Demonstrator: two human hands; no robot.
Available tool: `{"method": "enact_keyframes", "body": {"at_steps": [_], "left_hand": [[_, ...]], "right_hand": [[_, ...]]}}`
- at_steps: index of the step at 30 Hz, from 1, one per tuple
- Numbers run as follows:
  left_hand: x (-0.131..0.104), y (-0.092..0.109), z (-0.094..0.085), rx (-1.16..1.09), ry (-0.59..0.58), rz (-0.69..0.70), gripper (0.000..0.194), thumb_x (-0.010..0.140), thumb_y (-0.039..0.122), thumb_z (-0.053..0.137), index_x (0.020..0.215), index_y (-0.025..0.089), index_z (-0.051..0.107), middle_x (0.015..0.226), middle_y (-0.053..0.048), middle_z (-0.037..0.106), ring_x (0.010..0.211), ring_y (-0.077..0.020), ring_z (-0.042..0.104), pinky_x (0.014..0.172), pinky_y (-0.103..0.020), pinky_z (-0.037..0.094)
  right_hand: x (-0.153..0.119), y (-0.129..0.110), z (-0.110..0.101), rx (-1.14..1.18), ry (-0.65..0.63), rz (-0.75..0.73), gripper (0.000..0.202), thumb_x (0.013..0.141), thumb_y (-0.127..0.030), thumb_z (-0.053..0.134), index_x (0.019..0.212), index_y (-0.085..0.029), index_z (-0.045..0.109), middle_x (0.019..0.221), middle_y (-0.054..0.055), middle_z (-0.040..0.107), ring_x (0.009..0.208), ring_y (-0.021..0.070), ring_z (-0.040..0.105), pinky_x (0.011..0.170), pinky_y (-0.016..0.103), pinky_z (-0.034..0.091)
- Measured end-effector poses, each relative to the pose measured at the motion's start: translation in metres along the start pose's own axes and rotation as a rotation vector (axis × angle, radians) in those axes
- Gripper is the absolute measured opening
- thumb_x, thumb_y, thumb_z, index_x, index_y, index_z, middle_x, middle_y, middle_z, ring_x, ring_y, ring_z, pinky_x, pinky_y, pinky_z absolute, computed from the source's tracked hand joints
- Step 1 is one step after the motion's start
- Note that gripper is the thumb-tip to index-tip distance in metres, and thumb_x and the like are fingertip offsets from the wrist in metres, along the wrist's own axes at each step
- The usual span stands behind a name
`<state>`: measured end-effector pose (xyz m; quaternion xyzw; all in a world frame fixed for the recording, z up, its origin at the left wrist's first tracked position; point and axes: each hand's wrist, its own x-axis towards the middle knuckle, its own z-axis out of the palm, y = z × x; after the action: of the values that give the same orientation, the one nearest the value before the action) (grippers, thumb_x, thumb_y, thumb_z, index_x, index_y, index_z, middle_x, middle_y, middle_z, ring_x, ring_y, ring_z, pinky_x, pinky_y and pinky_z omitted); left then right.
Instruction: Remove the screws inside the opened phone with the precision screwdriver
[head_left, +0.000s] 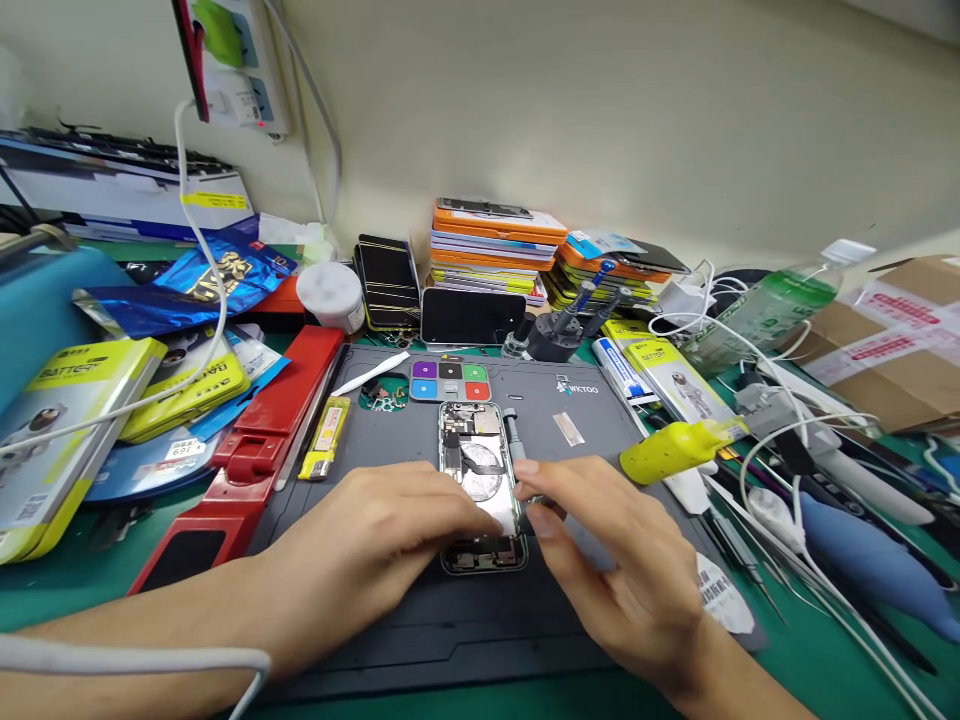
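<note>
An opened phone (480, 470) lies face down on the dark grey work mat (600, 420), its inner parts and round coil showing. My left hand (375, 540) rests on the phone's left lower side, fingers pressing on it. My right hand (607, 550) is at the phone's right edge, fingers closed around a thin grey screwdriver (514, 432) whose shaft runs along the phone's right side.
A coloured screw tray (450, 381) sits just behind the phone. A red case (255, 450) and a yellow lighter (324, 438) lie to the left. Yellow tool (675, 447), white cables and tweezers crowd the right. Stacked phone boxes (495, 245) stand at the back.
</note>
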<state>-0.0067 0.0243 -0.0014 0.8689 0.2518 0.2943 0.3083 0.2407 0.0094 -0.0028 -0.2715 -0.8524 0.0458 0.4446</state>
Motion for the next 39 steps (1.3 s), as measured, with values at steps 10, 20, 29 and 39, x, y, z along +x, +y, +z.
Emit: {"method": "enact_keyframes", "body": {"at_steps": [10,20,29,39], "left_hand": [[0.01,0.008,-0.003,-0.579,-0.051,-0.615,0.039,0.106,0.05,0.063,0.128,0.018,0.063,0.106,0.001,0.076,0.089,-0.0079,0.066,0.076,-0.018,0.049],[0.016,0.013,-0.011,-0.625,-0.041,-0.713,0.026,0.098,0.038,0.073,0.099,0.013,0.078,0.088,-0.001,0.071,0.064,-0.0035,0.051,0.056,-0.013,0.038],[0.026,0.017,-0.011,-0.486,0.01,-0.686,0.041,0.095,0.053,0.069,0.104,0.014,0.08,0.079,-0.006,0.065,0.073,-0.0142,0.058,0.064,-0.021,0.046],[0.04,0.03,-0.013,-0.451,0.013,-0.718,0.056,0.089,0.064,0.069,0.108,0.013,0.078,0.077,-0.008,0.062,0.073,-0.0163,0.058,0.063,-0.023,0.048]], "right_hand": [[-0.003,0.002,0.0,-0.006,-0.056,-0.042,0.051,0.089,0.005,0.06,0.139,-0.005,0.056,0.111,0.011,0.069,0.094,0.0172,0.062,0.075,0.033,0.052],[0.0,-0.001,-0.001,-0.065,-0.065,-0.015,0.05,0.092,0.0,0.058,0.141,-0.009,0.055,0.12,0.006,0.072,0.101,0.0116,0.068,0.08,0.027,0.055],[-0.006,0.0,-0.001,-0.072,-0.054,-0.042,0.054,0.088,0.003,0.059,0.141,-0.008,0.055,0.115,0.009,0.072,0.092,0.0147,0.069,0.074,0.031,0.054],[-0.004,-0.008,0.001,0.395,0.257,0.231,0.07,0.093,0.012,0.048,0.157,-0.011,0.035,0.115,0.012,0.066,0.102,0.0162,0.07,0.072,0.027,0.067]]}}
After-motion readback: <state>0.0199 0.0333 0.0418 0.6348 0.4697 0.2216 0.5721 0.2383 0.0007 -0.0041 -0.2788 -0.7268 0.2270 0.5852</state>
